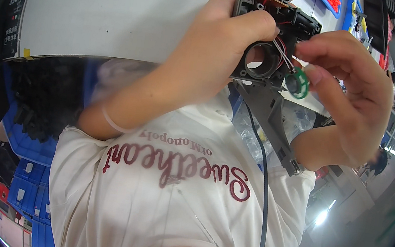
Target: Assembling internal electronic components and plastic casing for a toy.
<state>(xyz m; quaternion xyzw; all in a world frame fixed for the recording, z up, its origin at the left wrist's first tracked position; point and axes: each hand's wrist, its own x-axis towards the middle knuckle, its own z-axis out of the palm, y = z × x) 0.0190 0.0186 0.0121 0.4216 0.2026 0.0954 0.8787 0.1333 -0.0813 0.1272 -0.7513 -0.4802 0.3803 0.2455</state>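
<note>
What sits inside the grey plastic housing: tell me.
The grey plastic housing holds a round collar, thin wires and a brown board. The left hand covers part of the interior; what lies beneath cannot be seen.

I wear a white short-sleeved T-shirt [113, 207], its chest crossed by large maroon cursive lettering [170, 171] above a smaller, paler red line of text [178, 143]. A thin, pale band [112, 122] circles my left arm; a black cable [264, 181] runs along my front.
</note>
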